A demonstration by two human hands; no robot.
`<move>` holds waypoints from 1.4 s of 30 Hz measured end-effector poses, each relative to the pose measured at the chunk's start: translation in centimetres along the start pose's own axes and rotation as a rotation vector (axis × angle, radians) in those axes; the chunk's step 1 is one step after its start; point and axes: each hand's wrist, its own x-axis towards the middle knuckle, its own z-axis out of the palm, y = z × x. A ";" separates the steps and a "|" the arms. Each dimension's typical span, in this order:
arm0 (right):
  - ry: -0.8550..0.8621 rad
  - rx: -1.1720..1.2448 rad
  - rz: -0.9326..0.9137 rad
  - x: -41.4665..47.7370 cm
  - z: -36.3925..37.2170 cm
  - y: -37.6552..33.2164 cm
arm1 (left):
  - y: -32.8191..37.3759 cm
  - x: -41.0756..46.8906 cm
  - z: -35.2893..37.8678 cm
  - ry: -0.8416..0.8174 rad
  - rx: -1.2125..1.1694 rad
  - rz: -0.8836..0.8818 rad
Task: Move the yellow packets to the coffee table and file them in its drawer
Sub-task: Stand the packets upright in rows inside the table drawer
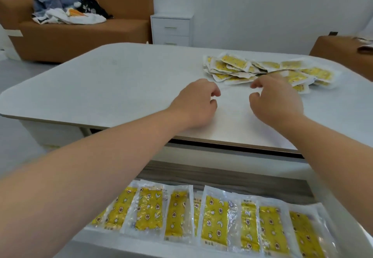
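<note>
Packet pile (234, 62) lies just beyond your right hand (276, 101), far-right of your left hand (198, 104); both loosely curled, empty.

One wide-angle view, worn on the person's head, looks forward and down. It sits close over the open drawer (222, 177) at the bottom edge, the bench (121, 76) fills mid-frame, and a sofa (80, 33) lies far off at upper left.

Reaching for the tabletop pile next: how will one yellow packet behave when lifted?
Probably floppy and light: the pile of packets is thin, flat pouches draped over each other. Their glossy wrap, plain on the filed packets, looks slippery, so neighbours may slide.
</note>
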 end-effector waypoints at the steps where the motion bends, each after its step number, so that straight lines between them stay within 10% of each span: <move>1: 0.006 -0.043 0.031 0.8 0.0 1.4 | 0.5 1.2 1.2 -0.009 0.030 -0.003; 19: -0.124 -0.275 0.376 6.8 2.8 12.0 | 3.3 15.7 10.8 0.044 0.378 -0.104; 42: 0.220 -0.267 0.081 5.3 2.3 10.4 | 4.6 9.9 9.0 0.022 0.497 -0.182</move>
